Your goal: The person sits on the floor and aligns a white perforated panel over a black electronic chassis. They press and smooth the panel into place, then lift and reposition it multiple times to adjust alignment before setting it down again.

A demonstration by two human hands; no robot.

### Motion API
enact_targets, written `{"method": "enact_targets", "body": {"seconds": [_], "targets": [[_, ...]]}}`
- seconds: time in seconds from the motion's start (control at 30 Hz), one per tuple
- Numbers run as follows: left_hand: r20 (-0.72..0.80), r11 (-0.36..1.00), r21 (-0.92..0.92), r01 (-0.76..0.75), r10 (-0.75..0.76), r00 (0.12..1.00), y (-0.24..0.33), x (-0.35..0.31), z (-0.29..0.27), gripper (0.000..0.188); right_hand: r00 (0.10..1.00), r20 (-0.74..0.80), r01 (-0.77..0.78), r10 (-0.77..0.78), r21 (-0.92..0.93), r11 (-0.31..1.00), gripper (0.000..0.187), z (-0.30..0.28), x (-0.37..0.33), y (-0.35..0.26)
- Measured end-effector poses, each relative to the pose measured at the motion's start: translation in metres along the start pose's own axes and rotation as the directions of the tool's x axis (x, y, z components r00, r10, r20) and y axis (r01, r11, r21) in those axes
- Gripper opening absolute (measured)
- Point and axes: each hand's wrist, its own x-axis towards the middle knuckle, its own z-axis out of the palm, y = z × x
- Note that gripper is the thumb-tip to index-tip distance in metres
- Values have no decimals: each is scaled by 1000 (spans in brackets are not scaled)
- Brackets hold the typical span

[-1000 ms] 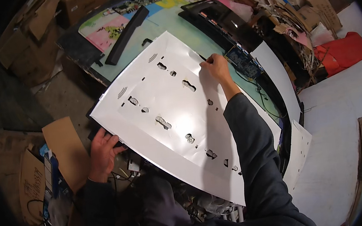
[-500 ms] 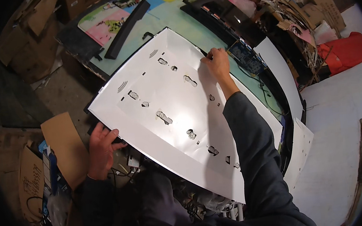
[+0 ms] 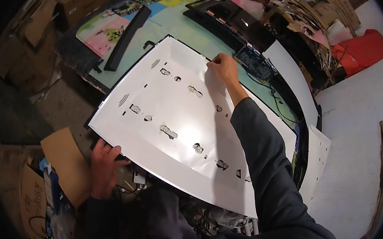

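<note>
A: Where are the hands?
B: The left hand (image 3: 103, 166) grips the near-left edge of the big white reflector sheet (image 3: 173, 121), at eight o'clock. The right hand (image 3: 224, 69) pinches its far edge at one o'clock.
A: And the sheet?
B: It lies at the centre on a black-framed panel (image 3: 301, 151).
A: What's around it?
B: A blue circuit board (image 3: 255, 64) just past the right hand, a black bar (image 3: 127, 36) at eleven, and a red bag (image 3: 361, 50) at two
</note>
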Motion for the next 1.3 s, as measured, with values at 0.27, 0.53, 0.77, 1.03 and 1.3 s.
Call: {"method": "enact_targets", "body": {"seconds": [0.27,0.53,0.77,1.03,1.3], "targets": [[19,999,-52,-13,14,1000,-4,1,-4,49,976,-140,182,-165,120,976,27,20,8,8],[4,998,-54,-10,10,1000,-9,2,-6,54,993,-118,-2,19,143,990,29,25,26,-2],[45,999,-33,-21,23,999,-6,1,-8,48,995,-67,-71,79,115,991,33,23,19,-15],[45,994,-97,-46,50,998,-2,1,-5,41,989,-145,-16,29,93,996,41,32,15,-18],[-141,996,8,-86,86,986,-4,29,-18,37,988,-151,-20,28,58,998,40,25,11,-19]]}}
